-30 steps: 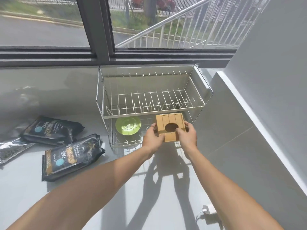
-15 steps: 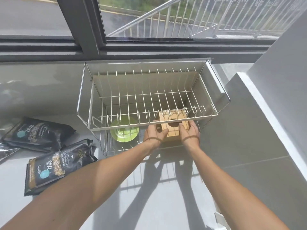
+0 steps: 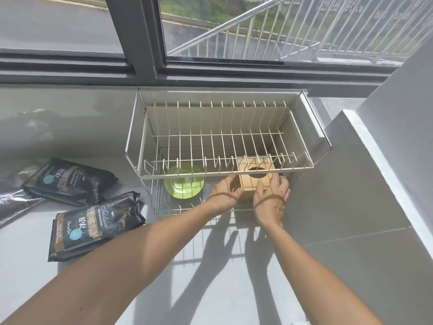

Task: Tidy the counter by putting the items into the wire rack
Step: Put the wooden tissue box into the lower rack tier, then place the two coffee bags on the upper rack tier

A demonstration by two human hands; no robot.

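We are holding the wooden box (image 3: 254, 178) between both hands: our left hand (image 3: 225, 193) is pressing its left side and our right hand (image 3: 271, 195) is cupping its right side and front edge, fingers closed against the wood. The box is sitting on the lower shelf of the wire rack (image 3: 225, 137), under the front rail of the upper shelf, so part of its top is showing only through the wires.

It is looking like a stiff, light thing, pale wood with a round dark hole in the top. We are judging that it will not flex or slip much; taking it by two opposite sides, as now, is the sound hold, and it can be set down flat without fuss.

Just left of our hands, on the same lower shelf, a green plate (image 3: 184, 182) is lying flat, apart from the box. Farther left, well outside the rack, two black coffee bags (image 3: 93, 225) are lying on the counter (image 3: 222, 277), not yet put away.
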